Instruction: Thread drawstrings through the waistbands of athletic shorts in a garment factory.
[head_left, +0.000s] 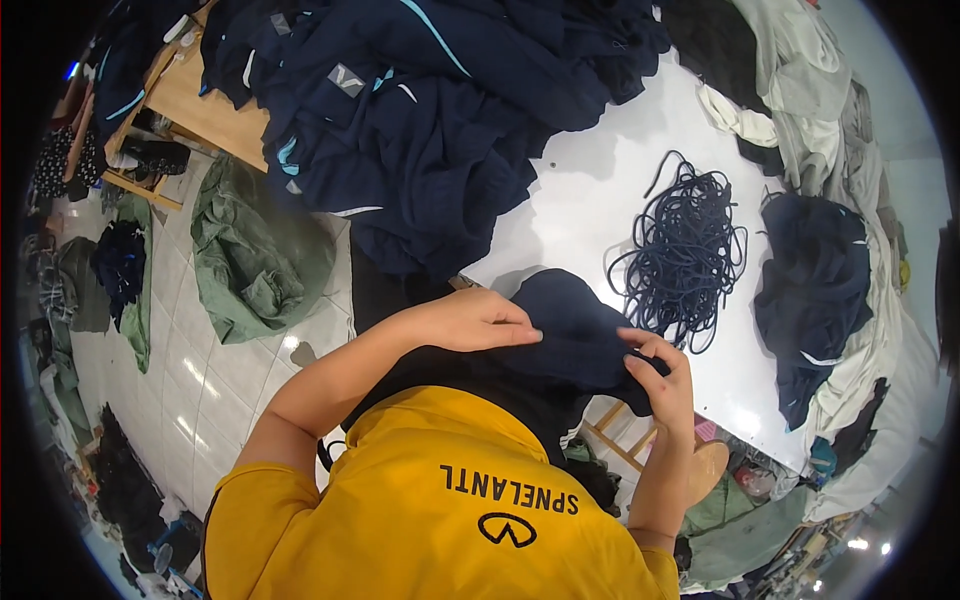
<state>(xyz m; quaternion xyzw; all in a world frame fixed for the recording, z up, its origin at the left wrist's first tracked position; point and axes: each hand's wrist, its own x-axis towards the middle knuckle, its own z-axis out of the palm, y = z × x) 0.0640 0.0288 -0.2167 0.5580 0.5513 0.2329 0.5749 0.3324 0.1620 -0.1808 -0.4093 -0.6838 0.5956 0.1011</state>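
Observation:
A piece of dark navy cloth (570, 325), perhaps part of a garment, lies across my lap and over the near edge of the white table (560, 190). My left hand (490, 322) is closed on its left side, thumb and fingers pressed together. On its right edge, my right hand (657, 375) grips the cloth with bent fingers. Just beyond that hand sits a tangled heap of navy cords (685, 250). The cloth's underside and the fingertips beneath it are hidden.
Navy garments with light blue trim (420, 130) are piled at the far left of the table. Another navy garment (815, 290) lies at the right edge, beside grey and white cloth (800, 90). A green sack (250, 260) stands on the tiled floor, near a wooden table (205, 100).

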